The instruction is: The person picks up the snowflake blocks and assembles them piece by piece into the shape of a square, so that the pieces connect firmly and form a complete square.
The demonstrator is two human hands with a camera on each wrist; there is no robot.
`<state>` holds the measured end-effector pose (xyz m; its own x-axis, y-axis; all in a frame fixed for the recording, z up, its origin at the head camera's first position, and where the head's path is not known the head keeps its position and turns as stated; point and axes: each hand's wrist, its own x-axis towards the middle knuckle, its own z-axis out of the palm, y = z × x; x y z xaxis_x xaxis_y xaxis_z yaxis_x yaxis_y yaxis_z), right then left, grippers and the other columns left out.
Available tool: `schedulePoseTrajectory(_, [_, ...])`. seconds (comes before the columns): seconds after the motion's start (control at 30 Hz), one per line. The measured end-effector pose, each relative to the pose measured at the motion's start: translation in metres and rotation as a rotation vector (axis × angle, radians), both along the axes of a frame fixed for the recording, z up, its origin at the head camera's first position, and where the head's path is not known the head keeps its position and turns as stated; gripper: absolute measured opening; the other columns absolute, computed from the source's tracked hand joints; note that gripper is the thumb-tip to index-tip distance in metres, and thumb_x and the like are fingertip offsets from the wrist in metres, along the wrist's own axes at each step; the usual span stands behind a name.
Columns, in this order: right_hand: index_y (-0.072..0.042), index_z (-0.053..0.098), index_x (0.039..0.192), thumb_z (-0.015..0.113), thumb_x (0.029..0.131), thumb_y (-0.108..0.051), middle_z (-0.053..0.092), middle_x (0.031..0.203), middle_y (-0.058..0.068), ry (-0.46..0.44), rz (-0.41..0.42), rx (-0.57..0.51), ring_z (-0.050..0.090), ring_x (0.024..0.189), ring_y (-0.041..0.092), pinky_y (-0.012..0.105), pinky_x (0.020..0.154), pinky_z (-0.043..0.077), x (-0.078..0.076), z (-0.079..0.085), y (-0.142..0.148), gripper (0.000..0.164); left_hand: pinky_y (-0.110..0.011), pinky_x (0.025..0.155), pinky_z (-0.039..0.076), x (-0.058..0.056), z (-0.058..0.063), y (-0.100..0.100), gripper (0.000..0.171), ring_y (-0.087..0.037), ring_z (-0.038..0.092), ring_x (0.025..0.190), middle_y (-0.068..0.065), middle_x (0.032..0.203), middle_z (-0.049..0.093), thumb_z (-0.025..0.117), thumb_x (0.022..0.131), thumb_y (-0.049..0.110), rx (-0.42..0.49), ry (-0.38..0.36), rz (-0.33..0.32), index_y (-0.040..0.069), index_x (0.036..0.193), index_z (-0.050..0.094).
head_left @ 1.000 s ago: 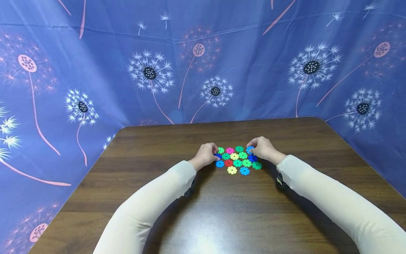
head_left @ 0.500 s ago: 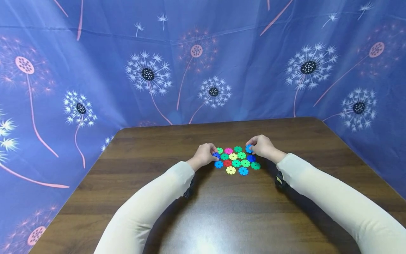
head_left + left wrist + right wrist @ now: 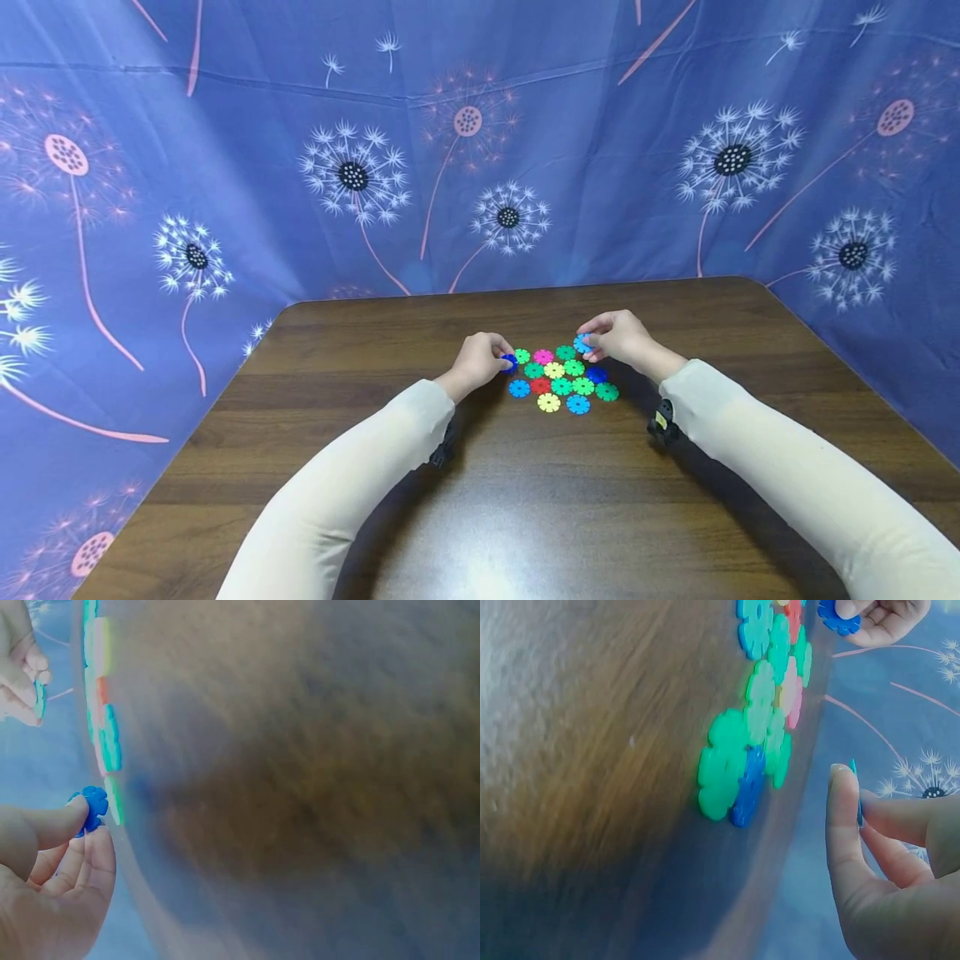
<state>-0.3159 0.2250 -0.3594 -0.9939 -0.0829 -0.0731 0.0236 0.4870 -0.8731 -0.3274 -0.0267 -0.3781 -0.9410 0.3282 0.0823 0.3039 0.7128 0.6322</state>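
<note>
Toward the far edge of the desk (image 3: 360, 333), the left hand (image 3: 475, 359) pinches a dark blue disc (image 3: 509, 363) and the right hand (image 3: 624, 338) pinches a light blue disc (image 3: 583, 342), both held near the other discs (image 3: 553, 370). They look like thin plastic, probably light, stiff, slightly slick and hardly fragile; I'd pinch them at the notched rim.
</note>
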Motion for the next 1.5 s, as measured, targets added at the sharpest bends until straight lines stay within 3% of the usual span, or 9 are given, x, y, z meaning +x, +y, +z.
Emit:
schedulePoseTrajectory(0.13, [0.010,0.060,0.121,0.060,0.094,-0.004,0.064,0.114,0.028,-0.019,-0.002,-0.013,0.073,0.077,0.021,0.043,0.087,0.055,0.001,0.001,-0.002,0.030,-0.030,0.079,0.053,0.000,0.005,-0.004,0.008,-0.018,0.062,0.084,-0.007,0.089,0.071,0.072,0.087,0.010,0.045,0.014,0.015,0.006,0.094,0.074])
schedulePoseTrajectory(0.3, [0.009,0.056,0.128,0.059,0.095,-0.006,0.057,0.129,0.029,-0.072,0.022,-0.045,0.070,0.098,0.030,0.045,0.102,0.046,0.006,0.004,-0.006,0.036,-0.024,0.066,0.053,0.001,0.007,-0.010,0.008,-0.017,0.065,0.077,-0.007,0.088,0.074,0.073,0.086,0.011,0.082,0.054,0.033,0.008,0.093,0.075])
schedulePoseTrajectory(0.43, [0.007,0.054,0.132,0.063,0.093,-0.006,0.057,0.129,0.027,-0.076,0.052,-0.023,0.066,0.107,0.030,0.048,0.106,0.042,0.010,0.006,-0.010,0.042,-0.022,0.058,0.052,0.002,0.008,-0.013,0.009,-0.020,0.068,0.070,-0.009,0.087,0.074,0.072,0.086,0.009,0.126,0.046,0.038,0.006,0.094,0.074])
schedulePoseTrajectory(0.6, [0.003,0.056,0.132,0.069,0.089,-0.010,0.058,0.129,0.023,-0.061,0.064,0.035,0.057,0.115,0.030,0.046,0.104,0.044,0.011,0.009,-0.016,0.047,-0.024,0.064,0.057,0.003,0.010,-0.015,0.011,-0.027,0.072,0.079,-0.013,0.090,0.074,0.071,0.087,0.007,0.203,0.003,0.034,0.002,0.097,0.073])
schedulePoseTrajectory(0.73, [0.002,0.055,0.133,0.070,0.088,-0.009,0.059,0.127,0.023,-0.060,0.077,0.026,0.058,0.113,0.030,0.045,0.103,0.045,0.012,0.010,-0.020,0.049,-0.026,0.069,0.058,0.003,0.011,-0.016,0.012,-0.028,0.072,0.082,-0.014,0.091,0.074,0.071,0.086,0.006,0.243,-0.010,0.022,0.000,0.097,0.072])
schedulePoseTrajectory(0.9, [0.001,0.056,0.133,0.071,0.087,-0.010,0.062,0.123,0.020,-0.069,0.089,-0.007,0.061,0.107,0.026,0.047,0.103,0.045,0.015,0.011,-0.023,0.049,-0.025,0.069,0.057,0.005,0.012,-0.018,0.013,-0.020,0.068,0.078,-0.009,0.090,0.073,0.073,0.086,0.010,0.205,0.009,0.006,0.005,0.098,0.073])
schedulePoseTrajectory(1.1, [0.002,0.056,0.132,0.072,0.086,-0.010,0.070,0.108,0.011,-0.066,0.099,-0.067,0.068,0.095,0.018,0.048,0.102,0.046,0.016,0.010,-0.026,0.050,-0.025,0.073,0.057,0.009,0.013,-0.018,0.013,-0.017,0.067,0.080,-0.007,0.095,0.074,0.070,0.088,0.010,0.209,0.043,-0.071,0.008,0.101,0.073])
schedulePoseTrajectory(1.3, [0.009,0.052,0.132,0.070,0.088,-0.006,0.070,0.108,0.020,-0.050,0.160,-0.165,0.071,0.097,0.029,0.051,0.100,0.046,0.019,0.011,-0.031,0.050,-0.025,0.074,0.057,0.016,0.017,-0.017,0.015,-0.023,0.070,0.084,-0.009,0.098,0.073,0.068,0.090,0.009,0.226,0.072,-0.122,0.007,0.103,0.073])
schedulePoseTrajectory(1.5, [0.010,0.052,0.133,0.069,0.089,-0.007,0.069,0.111,0.022,-0.064,0.186,-0.194,0.070,0.097,0.028,0.051,0.098,0.047,0.025,0.013,-0.038,0.050,-0.024,0.071,0.058,0.022,0.018,-0.015,0.015,-0.027,0.072,0.086,-0.012,0.097,0.073,0.067,0.089,0.005,0.261,0.057,-0.144,0.003,0.104,0.071])
